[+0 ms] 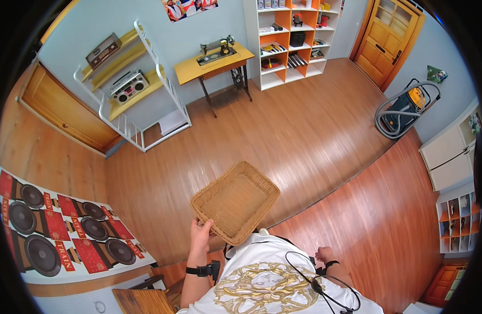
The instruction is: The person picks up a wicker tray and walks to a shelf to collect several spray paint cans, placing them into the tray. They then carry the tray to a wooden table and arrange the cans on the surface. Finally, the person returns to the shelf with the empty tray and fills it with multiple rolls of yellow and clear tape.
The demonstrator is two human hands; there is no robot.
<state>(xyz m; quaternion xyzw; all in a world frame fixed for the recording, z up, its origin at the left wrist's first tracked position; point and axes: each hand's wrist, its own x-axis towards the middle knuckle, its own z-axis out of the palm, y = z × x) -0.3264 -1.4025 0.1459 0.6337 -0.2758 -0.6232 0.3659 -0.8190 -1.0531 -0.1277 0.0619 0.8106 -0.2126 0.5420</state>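
A shallow rectangular wicker basket (236,205) is held in front of my body, tilted so that its woven inside faces up. Nothing shows inside it. My left hand (201,235) grips its near left corner, the thumb over the rim and the other fingers partly hidden beneath. My right hand (324,255) hangs low at my right side, apart from the basket. Its fingers are loosely curled, and I see nothing in them.
Ahead stands a sewing machine table (214,64); to its left, a white rack (141,102) holds a cassette player (129,86) and a radio (103,51). An orange-and-white shelf (290,44) is beyond. A vacuum cleaner (403,112) stands right, near a wooden door (386,44).
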